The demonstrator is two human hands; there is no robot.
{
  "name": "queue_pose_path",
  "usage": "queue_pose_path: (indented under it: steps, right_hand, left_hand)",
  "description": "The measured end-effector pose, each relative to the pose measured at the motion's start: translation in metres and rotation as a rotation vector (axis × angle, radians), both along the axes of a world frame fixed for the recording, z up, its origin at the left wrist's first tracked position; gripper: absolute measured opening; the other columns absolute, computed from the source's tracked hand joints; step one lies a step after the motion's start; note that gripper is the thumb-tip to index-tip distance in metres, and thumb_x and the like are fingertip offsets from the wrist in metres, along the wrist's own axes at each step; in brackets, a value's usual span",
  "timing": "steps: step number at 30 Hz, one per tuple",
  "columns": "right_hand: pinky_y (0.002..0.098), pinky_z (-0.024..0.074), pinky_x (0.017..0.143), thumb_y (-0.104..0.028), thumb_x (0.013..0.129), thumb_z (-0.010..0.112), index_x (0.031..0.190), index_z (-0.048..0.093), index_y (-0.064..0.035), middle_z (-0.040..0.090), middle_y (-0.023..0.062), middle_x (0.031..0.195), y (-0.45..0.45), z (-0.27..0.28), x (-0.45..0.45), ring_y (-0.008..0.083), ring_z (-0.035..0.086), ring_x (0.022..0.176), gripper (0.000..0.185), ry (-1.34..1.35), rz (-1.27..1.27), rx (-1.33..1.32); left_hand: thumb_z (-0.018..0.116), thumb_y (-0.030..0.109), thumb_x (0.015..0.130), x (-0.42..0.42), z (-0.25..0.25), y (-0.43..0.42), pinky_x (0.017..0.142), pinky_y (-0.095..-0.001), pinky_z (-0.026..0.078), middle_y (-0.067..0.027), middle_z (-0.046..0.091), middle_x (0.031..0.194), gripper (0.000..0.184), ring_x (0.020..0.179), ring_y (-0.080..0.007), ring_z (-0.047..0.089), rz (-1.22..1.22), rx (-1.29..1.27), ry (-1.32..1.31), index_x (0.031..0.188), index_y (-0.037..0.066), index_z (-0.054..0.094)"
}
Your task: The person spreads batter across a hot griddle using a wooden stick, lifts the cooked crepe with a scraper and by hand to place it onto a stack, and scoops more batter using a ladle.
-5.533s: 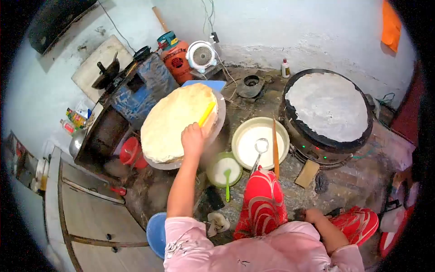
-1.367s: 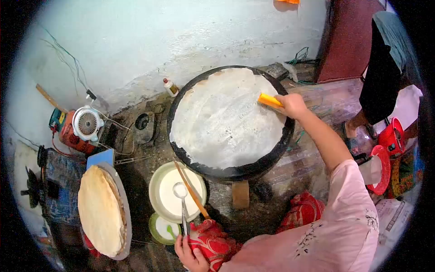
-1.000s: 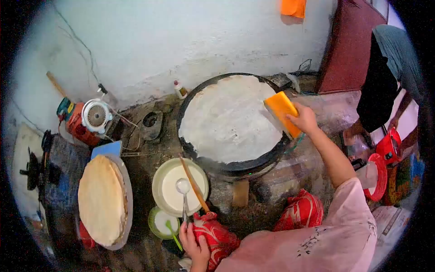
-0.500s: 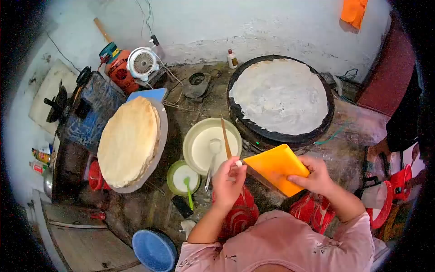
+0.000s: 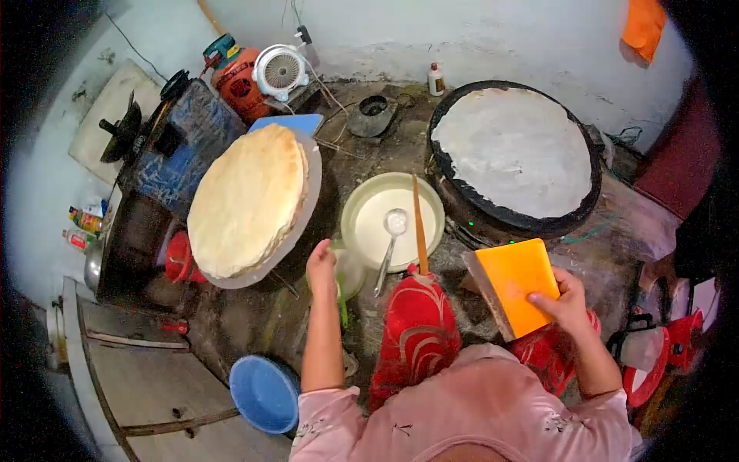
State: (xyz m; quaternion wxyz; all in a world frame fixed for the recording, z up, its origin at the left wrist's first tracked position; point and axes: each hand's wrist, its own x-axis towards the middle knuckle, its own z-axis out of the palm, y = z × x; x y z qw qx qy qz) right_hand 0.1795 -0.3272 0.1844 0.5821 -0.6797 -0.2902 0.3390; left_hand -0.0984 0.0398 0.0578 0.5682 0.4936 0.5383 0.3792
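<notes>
In my right hand (image 5: 566, 302) is a wide yellow scraper (image 5: 517, 281), thumb on its face, its dull, smeared edge facing left. My left hand (image 5: 322, 268) has its fingers curled together above the small green bowl (image 5: 353, 281); what they hold, if anything, is hidden. A larger bowl of white batter (image 5: 362, 219) stands between the hands, with a metal ladle (image 5: 395, 223) in it and a wooden stick (image 5: 419, 223) leaning across its rim. Behind the scraper, a round black griddle (image 5: 589, 204) carries a thin white layer of batter (image 5: 516, 154).
A stack of large round flatbreads (image 5: 242, 200) rests on a pale round board (image 5: 312, 169) at left. Behind stand a fan blower (image 5: 280, 71), a red gas cylinder (image 5: 237, 85) and a small bottle (image 5: 436, 79). A blue basin (image 5: 264, 394) sits at lower left.
My left hand has moved left, away from the scraper's edge to over the small bowl. The white bit at its fingertips no longer shows. My right hand has shifted slightly right, turning the scraper more upright.
</notes>
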Motion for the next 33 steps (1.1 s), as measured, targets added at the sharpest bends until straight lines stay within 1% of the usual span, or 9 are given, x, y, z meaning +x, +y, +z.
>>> queue_pose_path:
  steps: [6,12,16,18,22,24,28,32,33]
  right_hand:
    - [0.0263,0.0464,0.077,-0.002,0.072,0.069,0.105,0.055,0.001,0.061,0.0043,0.096,-0.007,-0.024,0.0,0.0112,0.057,0.086,0.036,0.013,-0.03,-0.024]
    - [0.0262,0.0458,0.078,-0.003,0.072,0.069,0.106,0.055,0.0012,0.061,0.0043,0.096,-0.009,-0.031,0.005,0.012,0.057,0.087,0.037,-0.02,-0.01,-0.121]
    - [0.0275,0.0449,0.08,-0.009,0.075,0.068,0.109,0.054,0.0003,0.06,0.0051,0.097,-0.014,-0.034,0.035,0.0138,0.056,0.088,0.037,-0.066,0.024,-0.155]
    - [0.0284,0.0448,0.08,-0.015,0.077,0.066,0.109,0.054,-0.0014,0.059,0.0058,0.098,-0.017,-0.041,0.06,0.014,0.055,0.089,0.037,-0.254,-0.043,-0.184]
    - [0.0304,0.0476,0.073,-0.016,0.075,0.068,0.106,0.053,-0.0009,0.062,0.0063,0.088,-0.032,-0.082,0.134,0.0149,0.058,0.081,0.038,-0.459,-0.363,-0.221]
    - [0.03,0.0482,0.071,-0.015,0.07,0.07,0.103,0.054,-0.0006,0.063,0.0078,0.087,-0.037,-0.072,0.16,0.0145,0.059,0.08,0.04,-0.191,-0.552,-0.145]
    - [0.033,0.0489,0.072,-0.016,0.063,0.074,0.107,0.054,-0.0011,0.064,0.012,0.093,-0.072,-0.131,0.25,0.0222,0.062,0.084,0.051,-0.521,-0.909,-0.407]
    - [0.0328,0.0482,0.073,-0.016,0.065,0.073,0.106,0.055,-0.0011,0.064,0.01,0.092,-0.077,-0.141,0.274,0.0207,0.061,0.083,0.048,-0.483,-1.032,-0.495]
    - [0.0323,0.048,0.074,-0.015,0.067,0.072,0.106,0.055,-0.0012,0.064,0.0087,0.092,-0.06,-0.117,0.253,0.0195,0.06,0.083,0.045,-0.245,-0.911,-0.25]
  left_hand:
    - [0.051,0.005,0.082,-0.026,-0.065,0.036,0.083,-0.028,0.041,-0.006,0.057,0.107,0.033,0.094,-0.0169,0.054,0.162,-0.023,0.08,0.114,0.001,0.054]
    - [0.055,0.015,0.082,-0.021,-0.035,0.006,0.075,-0.0303,0.043,-0.0063,0.056,0.107,0.033,0.091,-0.0177,0.053,0.042,0.0,0.124,0.112,0.003,0.054]
    - [0.051,0.003,0.081,-0.01,-0.019,-0.03,0.081,-0.0312,0.045,-0.0106,0.054,0.113,0.032,0.097,-0.0209,0.054,-0.088,0.156,0.108,0.112,0.0,0.053]
    - [0.05,0.001,0.082,-0.008,0.009,-0.054,0.087,-0.0299,0.04,-0.0147,0.046,0.124,0.029,0.11,-0.0199,0.046,-0.247,0.466,0.327,0.11,-0.001,0.054]
    - [0.049,0.002,0.083,0.006,0.051,-0.106,0.089,-0.0352,0.038,-0.0156,0.038,0.13,0.029,0.116,-0.0269,0.042,-0.291,0.557,0.174,0.112,-0.002,0.052]
    - [0.048,0.004,0.084,0.005,0.065,-0.123,0.09,-0.0361,0.037,-0.0173,0.036,0.131,0.032,0.115,-0.0305,0.041,-0.345,0.705,0.356,0.115,-0.002,0.05]
    - [0.048,0.013,0.085,0.012,0.088,-0.148,0.09,-0.0368,0.039,-0.0173,0.035,0.13,0.034,0.112,-0.0285,0.044,-0.362,0.817,0.516,0.115,-0.004,0.048]
    - [0.044,0.029,0.091,0.028,0.094,-0.167,0.097,-0.0432,0.029,-0.0221,0.034,0.131,0.044,0.118,-0.037,0.036,-0.432,0.848,0.551,0.123,-0.001,0.045]
    - [0.043,0.03,0.091,0.028,0.089,-0.161,0.097,-0.0424,0.03,-0.0214,0.034,0.131,0.044,0.119,-0.0361,0.036,-0.418,0.747,0.519,0.123,0.0,0.044]
